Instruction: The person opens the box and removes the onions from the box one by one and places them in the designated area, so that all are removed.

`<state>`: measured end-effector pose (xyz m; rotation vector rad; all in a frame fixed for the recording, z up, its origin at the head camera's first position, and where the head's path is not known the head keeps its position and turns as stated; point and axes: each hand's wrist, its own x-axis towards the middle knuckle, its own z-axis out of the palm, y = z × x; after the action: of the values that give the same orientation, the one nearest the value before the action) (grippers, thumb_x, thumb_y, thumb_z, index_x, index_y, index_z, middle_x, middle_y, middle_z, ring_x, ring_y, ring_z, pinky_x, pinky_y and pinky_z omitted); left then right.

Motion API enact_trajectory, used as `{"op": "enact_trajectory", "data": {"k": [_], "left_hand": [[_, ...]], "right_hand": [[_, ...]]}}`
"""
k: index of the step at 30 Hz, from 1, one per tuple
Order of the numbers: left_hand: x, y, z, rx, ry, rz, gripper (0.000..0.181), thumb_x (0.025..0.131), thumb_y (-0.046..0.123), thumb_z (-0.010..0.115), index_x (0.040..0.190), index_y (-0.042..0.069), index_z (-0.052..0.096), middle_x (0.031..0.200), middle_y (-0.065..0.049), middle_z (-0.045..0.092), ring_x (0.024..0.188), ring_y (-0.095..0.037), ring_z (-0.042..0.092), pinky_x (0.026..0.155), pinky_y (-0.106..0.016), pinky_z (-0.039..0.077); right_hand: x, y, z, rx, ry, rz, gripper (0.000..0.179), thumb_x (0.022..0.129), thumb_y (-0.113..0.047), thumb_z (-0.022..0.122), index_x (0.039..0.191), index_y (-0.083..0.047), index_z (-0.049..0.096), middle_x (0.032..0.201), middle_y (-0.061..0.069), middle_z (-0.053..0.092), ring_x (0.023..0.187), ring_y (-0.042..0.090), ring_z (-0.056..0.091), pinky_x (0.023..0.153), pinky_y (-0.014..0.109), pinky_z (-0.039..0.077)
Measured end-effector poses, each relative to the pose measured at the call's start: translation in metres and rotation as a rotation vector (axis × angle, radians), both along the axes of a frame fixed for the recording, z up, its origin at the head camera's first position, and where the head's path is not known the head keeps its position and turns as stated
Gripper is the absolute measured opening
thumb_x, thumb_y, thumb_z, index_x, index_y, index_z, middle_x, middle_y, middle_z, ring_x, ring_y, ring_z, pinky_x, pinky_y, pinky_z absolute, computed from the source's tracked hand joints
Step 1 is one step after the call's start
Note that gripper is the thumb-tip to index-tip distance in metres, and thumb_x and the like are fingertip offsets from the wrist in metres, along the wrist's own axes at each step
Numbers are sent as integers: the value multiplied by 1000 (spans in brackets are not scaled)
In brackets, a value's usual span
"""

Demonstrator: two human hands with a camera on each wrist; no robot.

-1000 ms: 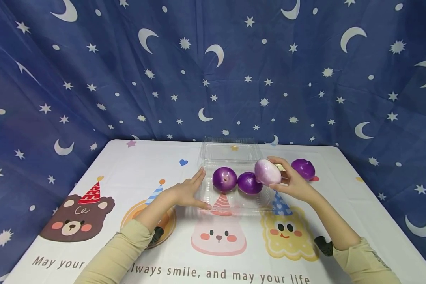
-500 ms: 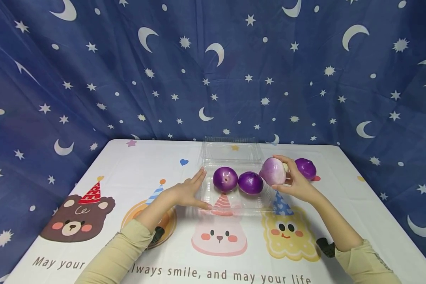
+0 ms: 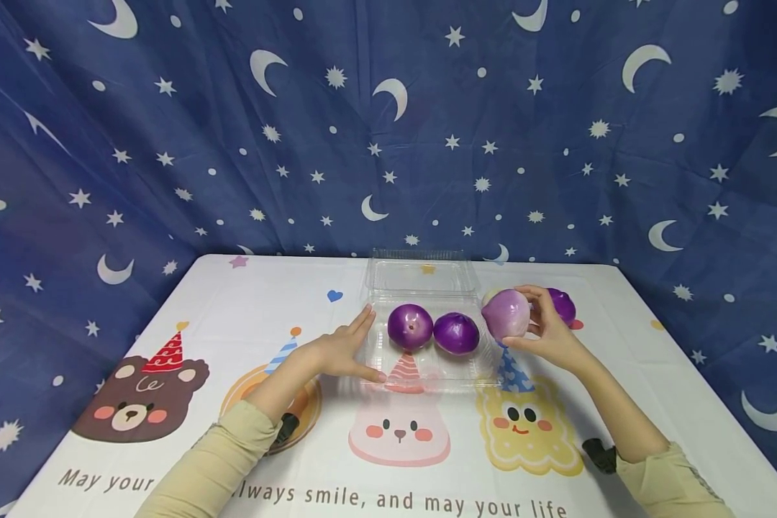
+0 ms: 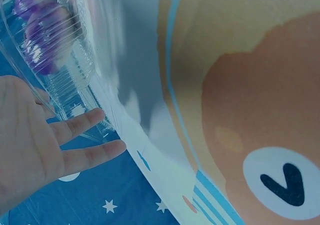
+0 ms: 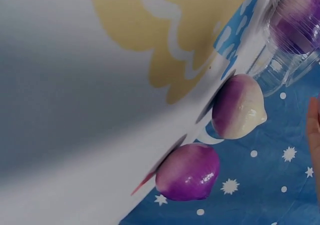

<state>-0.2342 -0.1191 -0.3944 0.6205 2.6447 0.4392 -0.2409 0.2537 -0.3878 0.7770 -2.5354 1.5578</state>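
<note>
My right hand [image 3: 552,337] grips a pale purple onion [image 3: 508,314] by its right side, held up at the right end of a clear plastic clamshell box [image 3: 388,367]. Inside the box sit two darker onions, one purple onion [image 3: 410,326] on the left and another purple onion [image 3: 456,333] beside it. With thumb and fingers spread, my left hand [image 3: 342,352] rests along the box's left edge. The left wrist view shows that hand [image 4: 35,140] beside the clear wall. In the right wrist view only a sliver of my right hand [image 5: 314,135] shows.
Behind the held onion, mostly hidden, lies a pale onion; the right wrist view shows this white-and-purple onion [image 5: 240,107] on the table. A purple onion [image 3: 562,307] lies farther right. The box's lid [image 3: 421,275] lies back toward the blue star-and-moon curtain [image 3: 337,180].
My right hand has moved right with the onion, turning it so its purple side and pointed tip show, and it now overlaps the onions behind. My left hand has stayed put.
</note>
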Motion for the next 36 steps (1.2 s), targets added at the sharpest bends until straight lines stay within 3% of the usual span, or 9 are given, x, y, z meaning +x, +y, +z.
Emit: {"op": "enact_trajectory", "data": {"k": [9,15,26,36], "left_hand": [[-1,-1,0,-2,2,-6,118,74,67,64,152,11,-4,160,-5,-13,138,-45,27,100,-59,40],[-1,0,0,-3,-4,-1,119,74,67,64,152,11,-5,159,-4,-14,138,-45,27,101,-59,39],[2,-1,-3,-1,-14,3,119,73,69,63,152,13,-6,159,-2,-16,139,-46,24,103,-63,34],[1,-1,-1,-13,7,-7,119,74,70,62,152,11,-5,160,-4,-14,138,-47,25,101,-62,36]], "right_hand": [[1,7,-2,-66,-34,-54,80,75,9,72,134,4,18,129,14,34,99,-10,54,80,10,50],[-1,18,0,-10,-38,-112,86,76,6,72,140,0,15,129,18,32,95,-11,51,77,7,49],[1,36,7,171,-7,-227,83,79,-7,75,146,-3,25,132,25,37,92,-12,43,76,4,45],[-1,51,10,217,31,-201,85,73,-5,79,143,-4,31,128,24,34,92,-4,43,72,5,45]]}}
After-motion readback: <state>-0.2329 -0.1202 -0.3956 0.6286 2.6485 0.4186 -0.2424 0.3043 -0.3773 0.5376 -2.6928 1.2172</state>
